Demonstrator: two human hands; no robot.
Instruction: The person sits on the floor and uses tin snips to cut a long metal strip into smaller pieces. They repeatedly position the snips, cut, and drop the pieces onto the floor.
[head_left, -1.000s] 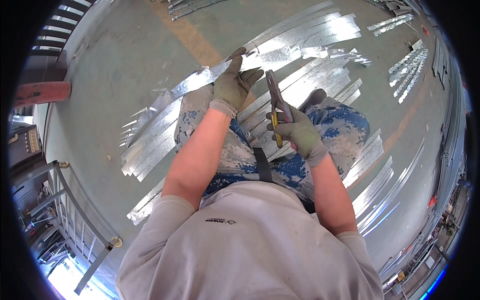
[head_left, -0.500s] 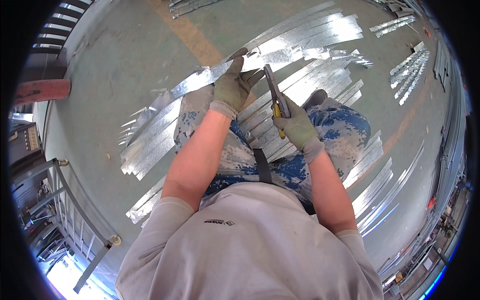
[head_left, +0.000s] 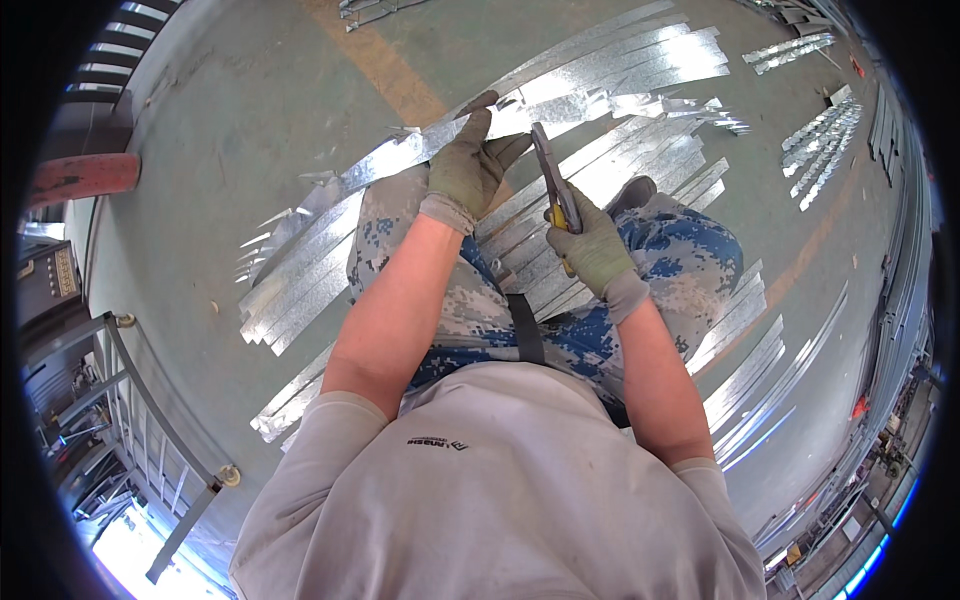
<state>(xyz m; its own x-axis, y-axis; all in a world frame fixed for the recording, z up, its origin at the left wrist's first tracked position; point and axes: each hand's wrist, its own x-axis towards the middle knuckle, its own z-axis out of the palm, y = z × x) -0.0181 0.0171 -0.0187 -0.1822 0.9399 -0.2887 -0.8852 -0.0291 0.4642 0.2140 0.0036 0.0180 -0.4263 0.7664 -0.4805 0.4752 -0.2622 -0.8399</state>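
In an olive work glove, my left hand [head_left: 463, 175] grips the edge of a long shiny sheet-metal strip [head_left: 385, 165] above my bent left leg, its thumb stretched out to the right. My right hand [head_left: 595, 250], gloved alike, is wrapped round the handles of tin snips [head_left: 556, 185] with dark jaws and a yellow-marked grip. The jaws point up and away, close to my left thumb. Whether they touch any metal I cannot tell. Stacked galvanised strips [head_left: 630, 165] lie on the floor between and beyond my legs.
More strips [head_left: 300, 300] lie beside my left leg, and others [head_left: 750, 375] beside my right. Crimped metal pieces [head_left: 822, 145] rest at the far right. A wheeled metal frame [head_left: 165, 440] stands at the left, below a red rounded object [head_left: 85, 180].
The snips have shifted slightly up, and their handles look closer together in my right hand. My left hand keeps its hold on the strip, almost unmoved.
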